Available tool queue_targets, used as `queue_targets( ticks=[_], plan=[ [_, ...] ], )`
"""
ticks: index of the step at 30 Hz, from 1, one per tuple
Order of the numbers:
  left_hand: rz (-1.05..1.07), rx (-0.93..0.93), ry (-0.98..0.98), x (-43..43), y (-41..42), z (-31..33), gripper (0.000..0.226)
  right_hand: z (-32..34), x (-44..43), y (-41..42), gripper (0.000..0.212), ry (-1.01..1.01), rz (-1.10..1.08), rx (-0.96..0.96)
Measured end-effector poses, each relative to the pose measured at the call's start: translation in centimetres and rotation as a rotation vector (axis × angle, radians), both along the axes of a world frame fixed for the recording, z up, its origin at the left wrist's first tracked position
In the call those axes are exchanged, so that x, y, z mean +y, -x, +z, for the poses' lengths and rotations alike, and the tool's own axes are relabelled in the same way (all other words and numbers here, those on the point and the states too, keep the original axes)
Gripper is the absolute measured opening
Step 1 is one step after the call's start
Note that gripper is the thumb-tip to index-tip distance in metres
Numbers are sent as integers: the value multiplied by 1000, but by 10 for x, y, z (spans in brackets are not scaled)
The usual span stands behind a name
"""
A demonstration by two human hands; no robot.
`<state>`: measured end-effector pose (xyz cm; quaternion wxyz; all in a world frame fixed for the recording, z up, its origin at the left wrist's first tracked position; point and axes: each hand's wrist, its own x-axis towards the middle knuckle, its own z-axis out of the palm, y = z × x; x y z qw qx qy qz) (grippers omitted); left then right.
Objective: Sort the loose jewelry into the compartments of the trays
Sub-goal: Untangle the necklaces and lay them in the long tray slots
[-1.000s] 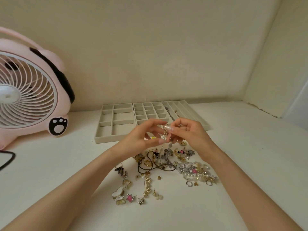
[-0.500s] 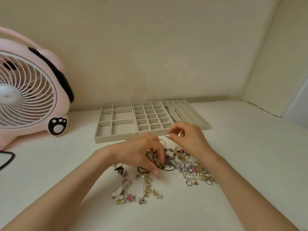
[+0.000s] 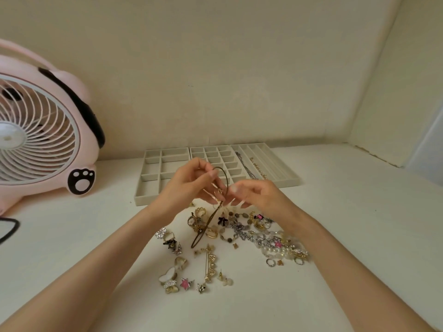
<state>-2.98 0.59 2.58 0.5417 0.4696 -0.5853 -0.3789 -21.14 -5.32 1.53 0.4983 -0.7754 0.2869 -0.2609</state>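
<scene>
Head view: left hand [image 3: 189, 188] pinches dark cord necklace [image 3: 226, 183] above jewelry pile [image 3: 251, 233], its tail lying in the pile, right hand [image 3: 261, 200] grip unclear; lift slowly, clear snags, lay in long-slot tray [image 3: 275, 164].

A pink desk fan [image 3: 60, 130] fills the left edge of the frame, its white spiral grille facing forward, with a black band over its top and a black paw print at its lower right. A black cable [image 3: 10, 230] loops below it at the left edge. The white desk [image 3: 354, 236] meets cream walls [image 3: 215, 68] behind and on the right.
</scene>
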Motion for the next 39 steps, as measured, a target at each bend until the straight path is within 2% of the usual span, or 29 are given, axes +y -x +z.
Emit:
queue_targets(
  ticks=[2,11,16,21,26,28,31,35,39],
  plan=[
    [-9,76,11,1,1,1,10,-2,1,-3,18,-11,-3,-38],
    [-125,212,-13,-3,-2,-2,11,-3,-2,-4,17,-74,-46,-220],
    [-44,156,2,-4,-2,-4,6,-1,-4,-1,11,-15,-80,-257],
    [-68,117,28,-3,-5,-3,8,0,-7,3,15,-21,-94,-272],
    [-94,54,58,-2,-4,0,42,-3,-4,-2,19,78,-132,-182],
    [-74,-6,108,-1,-3,-2,37,-4,-2,-5,23,122,-124,-156],
    [-93,32,163,-1,-1,-3,7,-4,2,-10,27,124,-70,-125],
    [-174,50,158,-2,0,-4,34,-8,3,-12,23,117,-82,-94],
    [-137,12,146,-3,-1,-4,32,-7,1,-8,13,97,-123,-153]
  ],
)
